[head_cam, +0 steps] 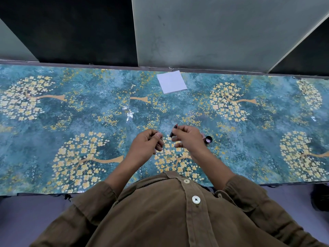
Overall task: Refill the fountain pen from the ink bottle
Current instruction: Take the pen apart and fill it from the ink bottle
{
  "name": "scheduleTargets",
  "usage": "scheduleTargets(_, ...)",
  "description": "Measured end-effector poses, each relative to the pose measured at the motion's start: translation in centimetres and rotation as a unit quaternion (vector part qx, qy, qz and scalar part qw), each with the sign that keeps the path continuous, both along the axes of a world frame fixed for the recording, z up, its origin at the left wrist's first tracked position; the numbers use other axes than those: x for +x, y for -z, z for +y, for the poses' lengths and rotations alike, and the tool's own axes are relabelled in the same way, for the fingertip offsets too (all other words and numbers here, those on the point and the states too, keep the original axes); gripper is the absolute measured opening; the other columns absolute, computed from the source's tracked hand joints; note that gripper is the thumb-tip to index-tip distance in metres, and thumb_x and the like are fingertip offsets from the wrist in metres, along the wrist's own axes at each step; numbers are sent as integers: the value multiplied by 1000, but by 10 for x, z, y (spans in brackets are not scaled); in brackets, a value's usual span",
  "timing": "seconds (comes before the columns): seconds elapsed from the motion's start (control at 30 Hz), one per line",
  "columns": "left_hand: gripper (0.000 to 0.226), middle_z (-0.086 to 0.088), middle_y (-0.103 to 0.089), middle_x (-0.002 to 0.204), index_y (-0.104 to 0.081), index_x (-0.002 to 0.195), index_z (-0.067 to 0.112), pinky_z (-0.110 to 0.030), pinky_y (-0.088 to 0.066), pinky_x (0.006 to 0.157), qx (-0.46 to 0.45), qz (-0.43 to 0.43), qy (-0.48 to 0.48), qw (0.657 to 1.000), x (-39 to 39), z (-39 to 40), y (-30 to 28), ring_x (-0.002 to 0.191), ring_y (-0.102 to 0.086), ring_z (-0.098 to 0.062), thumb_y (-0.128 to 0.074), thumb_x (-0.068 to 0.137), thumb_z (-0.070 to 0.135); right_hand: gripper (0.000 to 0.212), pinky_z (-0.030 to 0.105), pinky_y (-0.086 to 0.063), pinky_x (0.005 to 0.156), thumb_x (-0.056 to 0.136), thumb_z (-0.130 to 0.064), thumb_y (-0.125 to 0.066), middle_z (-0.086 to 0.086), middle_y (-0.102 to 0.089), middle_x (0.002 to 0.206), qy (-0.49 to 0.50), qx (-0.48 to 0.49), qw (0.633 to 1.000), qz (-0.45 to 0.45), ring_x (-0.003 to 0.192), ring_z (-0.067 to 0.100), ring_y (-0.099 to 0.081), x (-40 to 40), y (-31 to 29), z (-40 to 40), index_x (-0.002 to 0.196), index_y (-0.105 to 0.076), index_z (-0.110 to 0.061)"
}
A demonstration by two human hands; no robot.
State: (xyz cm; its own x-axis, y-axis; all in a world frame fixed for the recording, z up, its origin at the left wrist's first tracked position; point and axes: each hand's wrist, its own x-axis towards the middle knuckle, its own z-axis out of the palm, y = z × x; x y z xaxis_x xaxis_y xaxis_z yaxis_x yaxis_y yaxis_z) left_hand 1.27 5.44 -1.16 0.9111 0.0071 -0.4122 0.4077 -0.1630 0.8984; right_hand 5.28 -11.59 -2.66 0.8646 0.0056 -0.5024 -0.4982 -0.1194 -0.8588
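My right hand (187, 136) pinches a dark slender part of the fountain pen (174, 130), its thin end pointing up and away from me. My left hand (147, 142) is curled round another pen part (161, 139), of which only a small metallic bit shows past the fingers. The two hands hover close together above the table, a short gap between them. Just right of my right hand a small dark round cap (208, 139) lies on the table. The ink bottle is mostly hidden behind that hand; only a pinkish bit (202, 134) shows.
The table (71, 113) has a glossy teal top printed with yellow flowering trees. A white square of paper (171, 82) lies at the far edge. Grey and dark partition panels (204, 32) rise behind the table. My brown shirt fills the near foreground.
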Motion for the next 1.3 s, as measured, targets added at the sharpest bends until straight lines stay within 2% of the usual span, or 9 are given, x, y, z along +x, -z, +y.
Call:
scheduleTargets(0.13, 16, -2, -73, 82, -65, 93, 13, -28, -54, 64, -3, 7, -45, 999, 1, 3, 2, 69, -67, -15, -52, 102, 17, 13, 43, -61, 66, 89, -17, -74, 11, -71, 82, -81, -149, 985, 22, 65, 18, -66, 0, 31, 0, 88, -67, -6)
scheduleTargets(0.27, 14, -7, -73, 88, -68, 92, 16, -35, -60, 73, 2, 7, -66, 998, 0, 7, 6, 83, -70, -23, -57, 100, 20, 23, 43, -61, 65, 84, -24, -78, 10, -74, 86, -130, -231, 964, 19, 69, 26, -72, 10, 46, 4, 95, -66, -7)
scheduleTargets(0.43, 10, -2, -67, 74, -73, 88, 23, -50, -61, 79, 14, 1, -97, 995, 1, 13, 7, 69, -68, -17, -67, 93, 28, 22, 35, -52, 72, 81, -32, -77, 3, -71, 89, -188, -316, 930, -24, 85, 23, -69, 18, 57, 9, 91, -62, -19)
scheduleTargets(0.57, 8, 8, -75, 86, -75, 91, 31, -42, -58, 85, 54, -29, -102, 993, 0, 14, 2, 86, -70, -13, -70, 90, 36, 32, 33, -48, 64, 89, -39, -70, 1, -65, 86, -172, -294, 940, -23, 77, 21, -65, 13, 42, 5, 106, -58, -15)
scheduleTargets(0.63, 8, 9, -75, 87, -76, 93, 30, -34, -55, 77, 57, -41, -120, 990, 1, 15, 0, 79, -67, -6, -71, 89, 36, 33, 39, -56, 67, 94, -43, -63, 2, -66, 89, -154, -250, 955, -34, 79, 20, -69, 8, 28, 5, 108, -59, -14)
scheduleTargets(0.8, 11, -3, -76, 84, -76, 97, 16, -25, -58, 66, 7, -50, -149, 987, 3, 10, -2, 73, -73, -17, -72, 89, 22, 41, 34, -59, 68, 101, -41, -54, 14, -72, 101, -204, -10, 975, 86, 83, 20, -71, -4, -6, 13, 113, -66, -4)
scheduleTargets(1.07, 14, -17, -76, 82, -75, 97, 1, -33, -62, 70, -126, 19, -133, 983, 3, 8, 0, 74, -74, -27, -74, 84, 5, 4, 23, -56, 50, 92, -4, -66, 11, -63, 70, -7, 191, 979, 76, 51, 14, -62, 0, -27, 6, 90, -64, -2)
scheduleTargets(1.17, 25, -20, -74, 90, -71, 106, -6, -26, -61, 66, -232, 109, -105, 961, 1, 3, 1, 73, -75, -23, -72, 82, 0, 4, 24, -54, 52, 91, -7, -70, 6, -64, 66, -23, 156, 987, 3, 53, 14, -61, -1, -33, 6, 87, -69, -6)
scheduleTargets(1.3, 31, -12, -75, 92, -66, 110, -5, -19, -60, 67, -421, 206, -135, 873, 1, 2, 8, 75, -74, -14, -66, 79, 0, 7, 36, -60, 63, 88, -21, -74, 2, -75, 79, -136, -66, 977, -150, 71, 16, -69, -6, -33, 9, 95, -75, -19)
